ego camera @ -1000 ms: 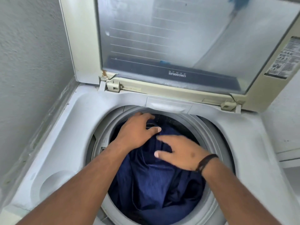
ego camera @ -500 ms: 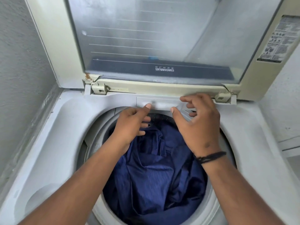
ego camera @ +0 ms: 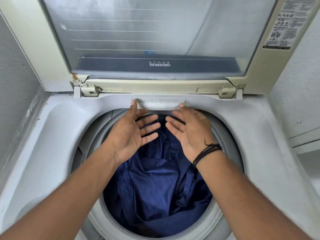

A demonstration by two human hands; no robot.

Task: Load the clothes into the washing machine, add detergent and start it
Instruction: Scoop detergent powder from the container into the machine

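With the crumpled navy-blue clothes (ego camera: 155, 187) now released in the drum, your left hand (ego camera: 131, 134) and right hand (ego camera: 188, 132), fingers spread, thumbs touch the pale-grey rectangular detergent drawer (ego camera: 158, 103): loading looks done.

I saw the clothes (ego camera: 155, 193) lying in the drum (ego camera: 97, 135) of the washing machine (ego camera: 57, 135). Behind the drum sat the detergent drawer (ego camera: 159, 103), and behind that the lid (ego camera: 155, 40) stood raised. Above the drum's rear part, the left hand (ego camera: 131, 134) was left of the right hand (ego camera: 188, 134), thumbs touching the drawer's front corners
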